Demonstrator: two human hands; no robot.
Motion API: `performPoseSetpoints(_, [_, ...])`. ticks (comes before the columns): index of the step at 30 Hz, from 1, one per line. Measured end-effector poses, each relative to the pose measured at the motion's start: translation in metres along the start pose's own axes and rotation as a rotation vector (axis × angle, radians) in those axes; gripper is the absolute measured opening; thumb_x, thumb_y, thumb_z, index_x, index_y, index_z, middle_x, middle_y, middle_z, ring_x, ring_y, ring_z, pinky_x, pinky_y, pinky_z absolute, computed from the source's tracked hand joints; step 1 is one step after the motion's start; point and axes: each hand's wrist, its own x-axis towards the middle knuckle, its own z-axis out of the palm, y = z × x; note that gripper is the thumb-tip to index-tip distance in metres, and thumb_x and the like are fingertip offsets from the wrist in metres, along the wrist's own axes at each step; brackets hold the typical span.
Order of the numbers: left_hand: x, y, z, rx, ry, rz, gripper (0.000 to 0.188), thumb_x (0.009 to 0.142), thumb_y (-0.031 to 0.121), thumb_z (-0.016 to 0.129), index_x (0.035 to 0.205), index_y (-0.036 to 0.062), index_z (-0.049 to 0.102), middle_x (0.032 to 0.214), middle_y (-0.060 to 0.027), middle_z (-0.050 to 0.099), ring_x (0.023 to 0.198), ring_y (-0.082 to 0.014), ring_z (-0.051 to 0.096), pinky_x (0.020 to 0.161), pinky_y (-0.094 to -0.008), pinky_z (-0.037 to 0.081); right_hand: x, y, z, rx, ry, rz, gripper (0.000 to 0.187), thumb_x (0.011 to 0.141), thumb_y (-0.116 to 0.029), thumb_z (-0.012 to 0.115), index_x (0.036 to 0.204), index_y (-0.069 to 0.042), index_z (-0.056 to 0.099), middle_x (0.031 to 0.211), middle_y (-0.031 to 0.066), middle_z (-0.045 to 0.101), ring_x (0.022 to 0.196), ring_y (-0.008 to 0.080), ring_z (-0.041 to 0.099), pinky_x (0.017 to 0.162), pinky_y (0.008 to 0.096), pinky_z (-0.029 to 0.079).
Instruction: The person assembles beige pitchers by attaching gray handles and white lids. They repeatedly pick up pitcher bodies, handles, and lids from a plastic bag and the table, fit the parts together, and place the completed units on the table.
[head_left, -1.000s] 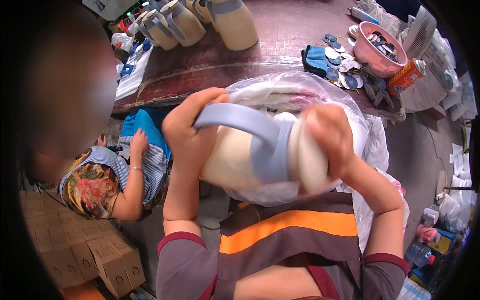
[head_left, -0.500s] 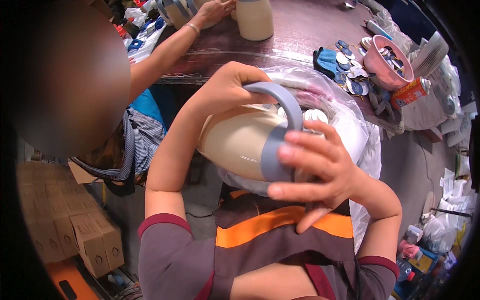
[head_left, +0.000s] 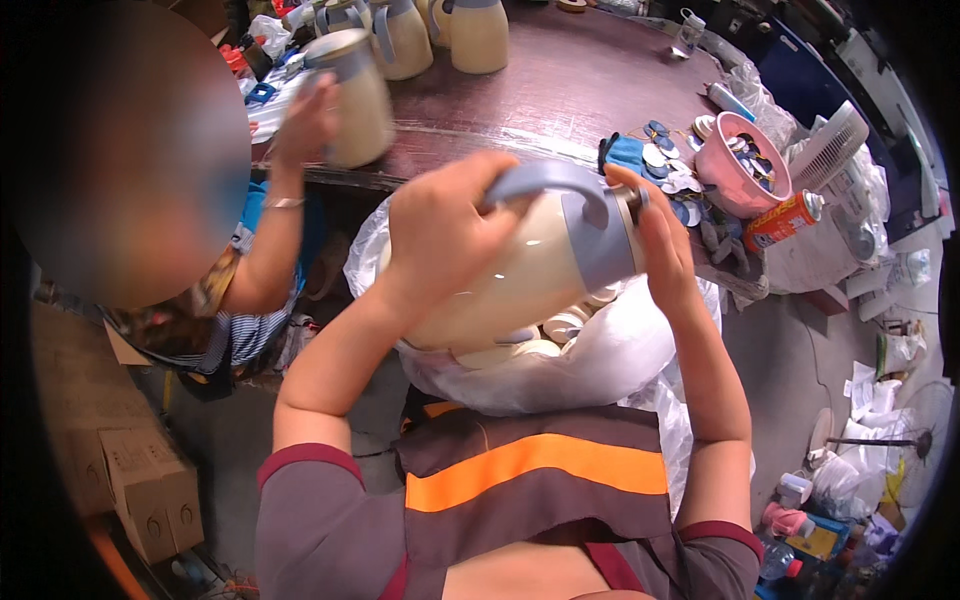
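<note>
1. The cream jug [head_left: 505, 285] with a grey-blue collar and handle is in the person's two hands, tilted onto its side above an open bag, its mouth end toward the right.
2. The left hand [head_left: 450, 225] has its fingers closed around the jug's handle [head_left: 550, 178], at the end nearer the base.
3. The right hand [head_left: 662, 240] is at the mouth end, fingers bent beside the rim; I cannot tell whether they grip a part there.
4. Beneath the jug, the translucent plastic bag [head_left: 540, 388] holds round cream and white pieces [head_left: 568, 325]. The person's dark apron [head_left: 540, 475], with an orange band, is just below it.
5. Beyond stands the reddish-brown bench [head_left: 570, 85]. Near its left edge, a co-worker's hand [head_left: 312, 115] is at the side of another cream jug [head_left: 362, 115]; more jugs [head_left: 480, 40] stand behind.
6. On the bench's right part are a blue cloth [head_left: 625, 152], blue and white discs [head_left: 655, 158], a pink bowl [head_left: 712, 175] holding more discs, and an orange-red can [head_left: 785, 222].
7. Farther back is a clear bottle [head_left: 688, 38]; cardboard boxes [head_left: 140, 490] are at the lower left.
</note>
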Motion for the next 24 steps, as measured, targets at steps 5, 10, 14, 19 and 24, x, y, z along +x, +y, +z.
performPoseSetpoints(5, [-0.022,0.002,0.000,-0.181,-0.295,-0.126,0.032,0.090,0.018,0.061,0.117,0.0002,0.057,0.100,-0.0145,0.065,0.087,-0.0190,0.064,0.077,-0.0282,0.049,0.021,0.031,-0.010,0.364,-0.145,0.393,0.059,0.098,-0.051,0.043,0.132,-0.004,0.053,0.119,0.0093,0.059,0.111,0.0168,0.052,0.100,0.0301,0.037])
performPoseSetpoints(10, [-0.019,0.008,0.028,-0.672,-0.162,-0.147,0.035,0.091,0.019,0.056,0.118,-0.0016,0.052,0.102,-0.0188,0.062,0.093,-0.0257,0.063,0.081,-0.0367,0.047,0.031,0.006,0.007,-0.435,0.229,-0.204,0.052,0.093,-0.039,0.053,0.129,-0.002,0.055,0.136,0.0204,0.048,0.126,0.0328,0.047,0.106,0.0385,0.033])
performPoseSetpoints(14, [0.001,-0.036,0.031,-0.264,-0.499,-0.260,0.030,0.092,0.026,0.056,0.110,0.0031,0.062,0.101,-0.0196,0.065,0.094,-0.0320,0.062,0.081,-0.0368,0.048,-0.001,0.019,0.045,-0.668,-0.047,-0.299,0.044,0.080,-0.040,0.069,0.112,-0.010,0.063,0.140,0.0154,0.045,0.139,0.0417,0.025,0.109,0.0525,0.026])
performPoseSetpoints(19, [0.049,-0.183,0.050,0.331,-0.009,0.041,0.026,0.090,0.027,0.056,0.098,0.0053,0.068,0.090,-0.0141,0.067,0.090,-0.0327,0.063,0.077,-0.0429,0.049,-0.015,0.088,0.059,-0.636,-0.157,-0.126,0.027,0.076,-0.025,0.075,0.088,-0.006,0.061,0.132,0.0171,0.049,0.135,0.0414,0.032,0.105,0.0498,0.032])
performPoseSetpoints(24, [0.007,-0.215,0.086,0.099,-0.725,-0.331,0.027,0.084,0.028,0.058,0.097,0.0072,0.068,0.098,-0.0164,0.068,0.087,-0.0347,0.064,0.078,-0.0428,0.050,-0.008,0.094,0.043,-0.520,0.010,-0.026,0.029,0.076,-0.016,0.072,0.101,-0.004,0.062,0.131,0.0195,0.049,0.132,0.0417,0.037,0.106,0.0490,0.033])
